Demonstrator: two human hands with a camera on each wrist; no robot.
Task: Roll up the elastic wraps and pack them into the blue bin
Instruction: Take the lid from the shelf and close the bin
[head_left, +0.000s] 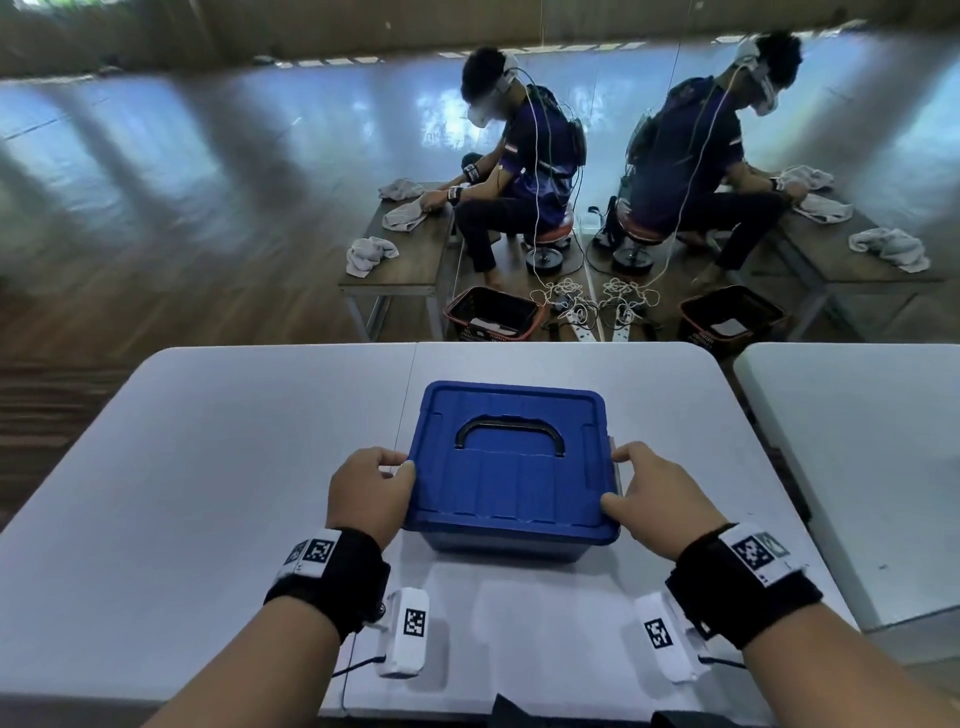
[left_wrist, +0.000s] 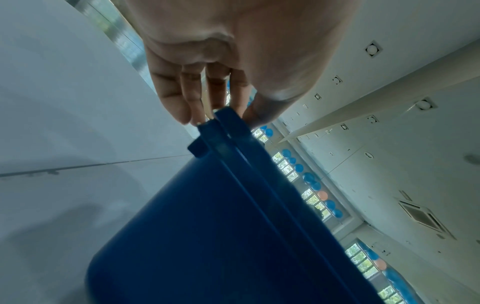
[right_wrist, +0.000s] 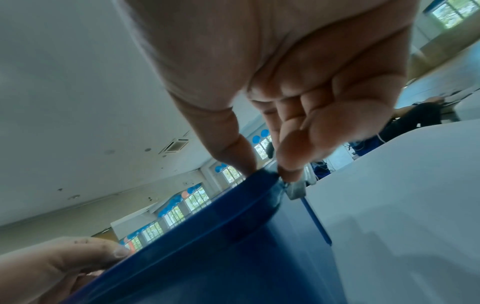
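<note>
Both my hands pinch the lid (head_left: 506, 457) edges of the blue bin (left_wrist: 221, 236), left hand (head_left: 371, 491), right hand (head_left: 657, 491); no wraps visible, so packing looks finished or hidden.

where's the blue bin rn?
In the head view the blue bin sits lid-on at the middle of the white table, held between the left hand and right hand at its side rims.
</note>
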